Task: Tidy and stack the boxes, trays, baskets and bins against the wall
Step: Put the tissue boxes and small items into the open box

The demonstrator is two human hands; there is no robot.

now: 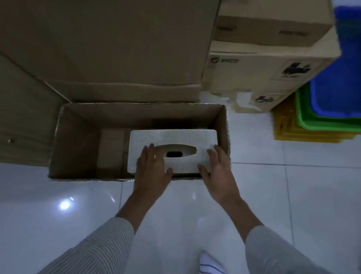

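- We see a white tissue box (173,149), patterned on top with an oval slot in the middle, sitting in the right half of an open cardboard box (80,139) on the floor.
- The left hand (152,169) lies flat on the tissue box's near left part, fingers spread, thumb at the near edge; its grip presses on the tissue box rather than wrapping it.
- The right hand (217,172) clasps the tissue box's near right corner, fingers on top, thumb along the near side.
- The left half of the open cardboard box shows only bare cardboard bottom; we cannot tell what lies under the tissue box.
- Behind it, touching its far wall, stands a large cardboard box (97,26) with a flap folded down.
- To the right stands a stack of printed cartons (261,74); the lowest one is torn at the front.
- Just beside the cartons, a blue basket (357,73) nests in a green basket (325,121), which sits on a yellow crate (292,131). The blue basket looks empty.
- All of it rests on a glossy white tile floor (303,196).
- Both forearms wear grey striped sleeves (104,245).
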